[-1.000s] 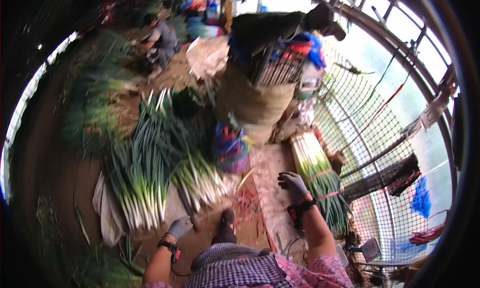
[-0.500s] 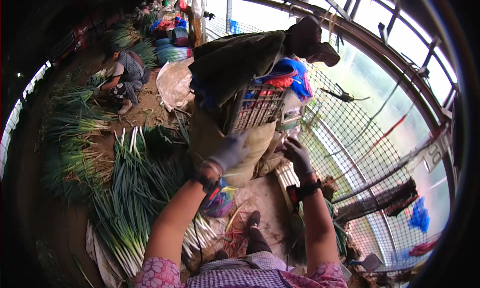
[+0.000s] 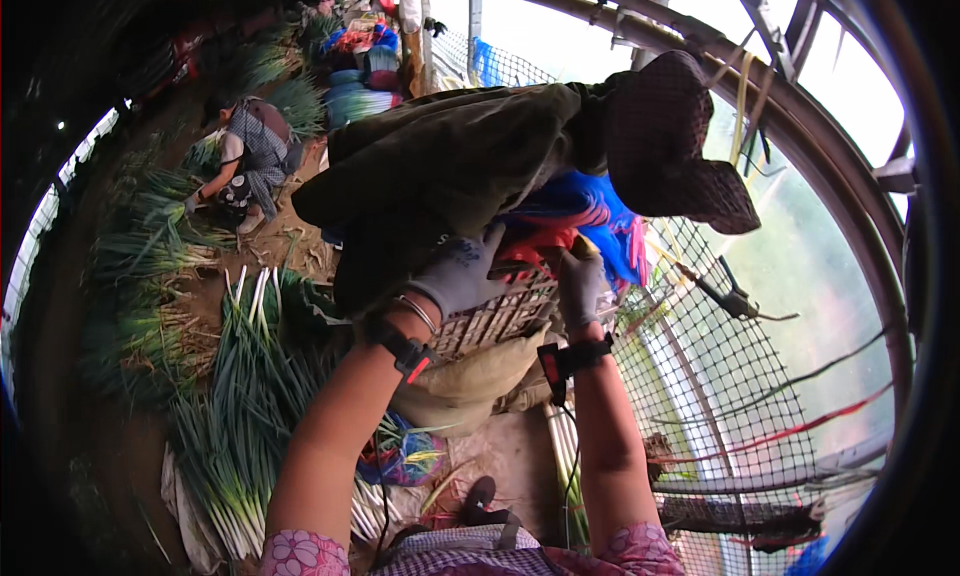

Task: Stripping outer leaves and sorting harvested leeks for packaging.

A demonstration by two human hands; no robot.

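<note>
My left hand [image 3: 458,276], in a grey glove, lies against the near side of a dark garment [image 3: 430,176] and the rim of a plastic crate [image 3: 490,321], its thumb and fingers apart. Beside it, my right hand [image 3: 582,284], also gloved, has its fingers curled in at red plastic strips [image 3: 535,248] at the top of the crate; they appear closed on the strips. Blue plastic material [image 3: 585,201] lies just beyond. The garment drapes over the crate's far left part and hides what is beneath.
A stuffed sack [image 3: 465,386] stands below the crate. Green onions [image 3: 240,406] cover the ground at left, where a person [image 3: 250,161] crouches. More white stalks [image 3: 566,456] lie near my right forearm. Black netting [image 3: 710,346] runs along the right; a dark brown patterned thing [image 3: 665,126] juts above the crate.
Both hands have moved forward and up from the sack to the crate's top. My right hand has reached the red strips. The view has shifted closer to the crate.
</note>
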